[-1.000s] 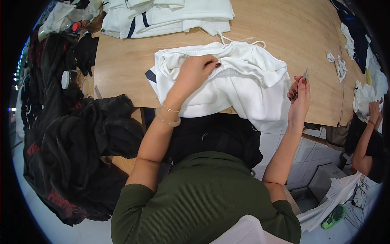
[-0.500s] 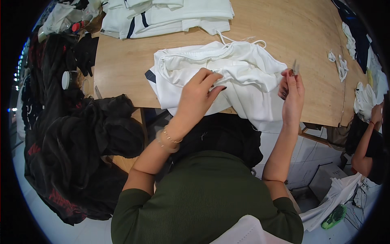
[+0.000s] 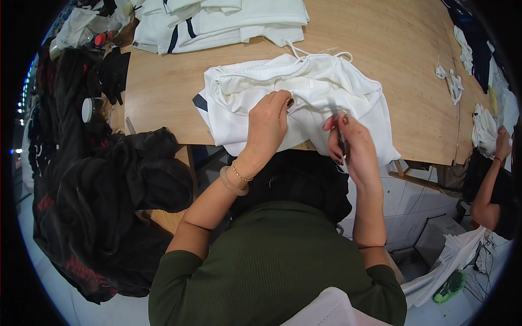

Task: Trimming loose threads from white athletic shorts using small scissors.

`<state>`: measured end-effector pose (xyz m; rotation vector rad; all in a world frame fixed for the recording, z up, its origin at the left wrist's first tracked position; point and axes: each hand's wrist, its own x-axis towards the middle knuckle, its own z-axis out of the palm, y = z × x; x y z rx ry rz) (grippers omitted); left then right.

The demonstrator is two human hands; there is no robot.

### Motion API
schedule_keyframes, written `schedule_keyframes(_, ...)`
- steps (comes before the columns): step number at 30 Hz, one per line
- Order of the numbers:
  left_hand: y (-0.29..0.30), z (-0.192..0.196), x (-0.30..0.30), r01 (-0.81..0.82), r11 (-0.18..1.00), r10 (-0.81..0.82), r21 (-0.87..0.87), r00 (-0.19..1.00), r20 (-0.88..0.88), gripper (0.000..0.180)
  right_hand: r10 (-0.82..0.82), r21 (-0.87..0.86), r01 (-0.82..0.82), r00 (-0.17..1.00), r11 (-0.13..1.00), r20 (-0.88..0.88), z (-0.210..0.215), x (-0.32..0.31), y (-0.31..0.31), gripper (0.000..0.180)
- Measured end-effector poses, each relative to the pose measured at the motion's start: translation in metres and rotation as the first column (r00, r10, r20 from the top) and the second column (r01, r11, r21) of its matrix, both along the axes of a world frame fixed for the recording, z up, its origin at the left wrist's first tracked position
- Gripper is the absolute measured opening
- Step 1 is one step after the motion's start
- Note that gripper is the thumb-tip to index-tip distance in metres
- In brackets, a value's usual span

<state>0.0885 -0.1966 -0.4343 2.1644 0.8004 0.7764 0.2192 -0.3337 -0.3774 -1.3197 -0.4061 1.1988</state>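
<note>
White drawstring trousers (image 3: 239, 119) lie bunched at the table's near edge, with a gathered waistband and a loose cord on the far side. My left hand (image 3: 269, 122) is closed in a pinch on the fabric near the middle. A bracelet and a bangle circle that wrist. To its right, my right hand (image 3: 350, 141) is closed around small metal thread snips (image 3: 342, 142), whose blades point away from me over the trousers. Motion blurs the blade tips. A dark blue patch (image 3: 200, 101) shows at the trousers' left edge.
Folded white garments with dark stripes (image 3: 228, 27) are stacked on the far side of the wooden table (image 3: 380, 38). Dark clothing (image 3: 109, 206) hangs in a heap at my left, near a jar (image 3: 91, 110). White cords (image 3: 455, 87) lie at right. Another person's arm (image 3: 492, 179) reaches in there.
My right hand has moved left and nearer me with the snips, from the trousers' right edge to over the fabric. My left fingers have closed together on the cloth.
</note>
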Motion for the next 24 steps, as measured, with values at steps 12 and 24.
schedule_keyframes(12,-0.005,0.017,-0.008,0.07,0.988,-0.078,-0.137,0.996,-0.051,0.013,0.037,-0.154,-0.108,0.913,0.982,-0.407,-0.034,-0.027,0.012,0.039)
schedule_keyframes(24,-0.005,0.021,-0.014,0.083,0.973,-0.097,-0.215,0.994,-0.055,0.015,0.002,-0.149,-0.066,0.92,0.987,-0.392,-0.04,-0.031,0.023,0.038)
